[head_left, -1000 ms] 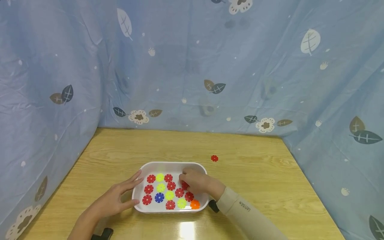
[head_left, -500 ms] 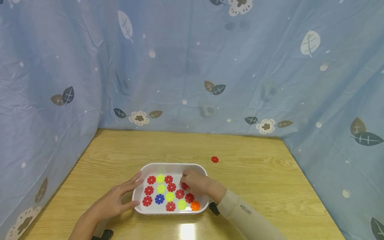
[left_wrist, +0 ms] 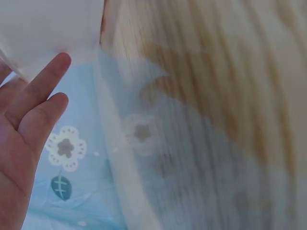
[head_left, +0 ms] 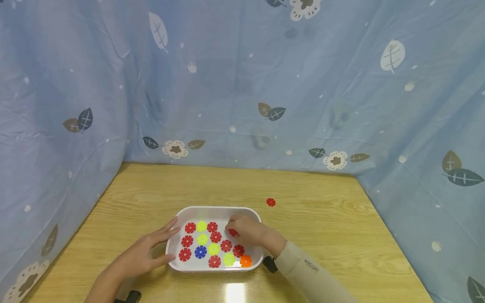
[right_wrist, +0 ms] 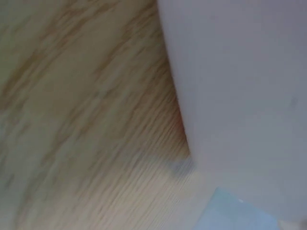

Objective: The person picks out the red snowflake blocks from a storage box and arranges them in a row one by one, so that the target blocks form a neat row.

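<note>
A white tray (head_left: pixel 182 267) holds several flat, notched plastic discs. Several are red discs (head_left: pixel 187 241) and several are yellow discs (head_left: pixel 202 239), with one blue disc (head_left: pixel 201 252) and one orange disc (head_left: pixel 246 261). My left hand (head_left: pixel 145 252) spreads its fingers and thumb along the tray's left end, touching the rim; the left wrist view shows its fingertips against the white wall. Inside the tray at the right, my right hand (head_left: pixel 246 230) has curled fingers pinching a red notched disc (head_left: pixel 233 232), partly hidden by them. The right wrist view shows only the tray's outer wall (right_wrist: pixel 230 96).
Beyond the tray's back right corner, a single red disc (head_left: pixel 270 202) lies on the wooden table (head_left: pixel 322 219). A blue patterned curtain (head_left: pixel 227 84) surrounds the table at the back and both sides.
Both hands and the tray stay nearly in place. The right fingers and the red disc at them shift only slightly; the whole head view drifts a little.
</note>
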A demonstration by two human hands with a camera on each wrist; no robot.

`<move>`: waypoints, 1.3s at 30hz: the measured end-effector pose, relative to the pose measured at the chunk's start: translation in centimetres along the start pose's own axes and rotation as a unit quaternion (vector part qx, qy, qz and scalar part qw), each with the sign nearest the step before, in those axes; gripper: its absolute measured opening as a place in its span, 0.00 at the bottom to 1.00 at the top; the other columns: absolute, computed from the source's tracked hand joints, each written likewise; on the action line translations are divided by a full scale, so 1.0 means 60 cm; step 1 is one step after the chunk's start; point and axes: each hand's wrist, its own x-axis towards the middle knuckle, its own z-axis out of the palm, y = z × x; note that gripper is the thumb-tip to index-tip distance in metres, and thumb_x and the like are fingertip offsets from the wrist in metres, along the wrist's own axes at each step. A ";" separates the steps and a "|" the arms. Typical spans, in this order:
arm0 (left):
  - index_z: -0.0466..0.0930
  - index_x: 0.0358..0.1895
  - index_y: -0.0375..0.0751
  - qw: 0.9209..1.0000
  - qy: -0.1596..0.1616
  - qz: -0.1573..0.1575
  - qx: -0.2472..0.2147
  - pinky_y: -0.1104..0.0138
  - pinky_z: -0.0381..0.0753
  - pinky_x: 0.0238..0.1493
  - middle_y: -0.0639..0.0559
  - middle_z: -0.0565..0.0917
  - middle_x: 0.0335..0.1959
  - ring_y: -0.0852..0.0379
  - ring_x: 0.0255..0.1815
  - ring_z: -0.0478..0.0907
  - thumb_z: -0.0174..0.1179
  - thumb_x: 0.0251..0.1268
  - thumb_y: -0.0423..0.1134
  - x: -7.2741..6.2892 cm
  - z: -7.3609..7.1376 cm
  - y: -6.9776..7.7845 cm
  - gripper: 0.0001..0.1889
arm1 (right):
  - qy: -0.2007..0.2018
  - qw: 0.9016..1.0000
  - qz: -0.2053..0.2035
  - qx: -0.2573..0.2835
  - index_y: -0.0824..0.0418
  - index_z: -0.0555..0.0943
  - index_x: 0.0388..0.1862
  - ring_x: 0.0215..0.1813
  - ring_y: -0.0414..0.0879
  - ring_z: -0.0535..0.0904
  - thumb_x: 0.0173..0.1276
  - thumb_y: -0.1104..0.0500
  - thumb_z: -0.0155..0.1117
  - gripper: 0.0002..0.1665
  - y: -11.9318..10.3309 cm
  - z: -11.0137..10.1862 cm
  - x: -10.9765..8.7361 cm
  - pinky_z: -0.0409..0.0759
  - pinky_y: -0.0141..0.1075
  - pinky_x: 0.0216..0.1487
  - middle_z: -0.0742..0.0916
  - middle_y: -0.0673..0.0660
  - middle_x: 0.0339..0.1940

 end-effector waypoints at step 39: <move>0.71 0.66 0.48 1.000 0.011 0.012 0.017 0.53 0.77 0.56 0.48 0.64 0.72 0.44 0.65 0.69 0.65 0.57 0.49 -0.003 0.005 -0.005 0.32 | 0.198 0.909 0.091 0.354 0.66 0.78 0.54 0.49 0.52 0.81 0.64 0.69 0.62 0.19 0.060 -0.018 -0.053 0.83 0.36 0.49 0.84 0.59 0.50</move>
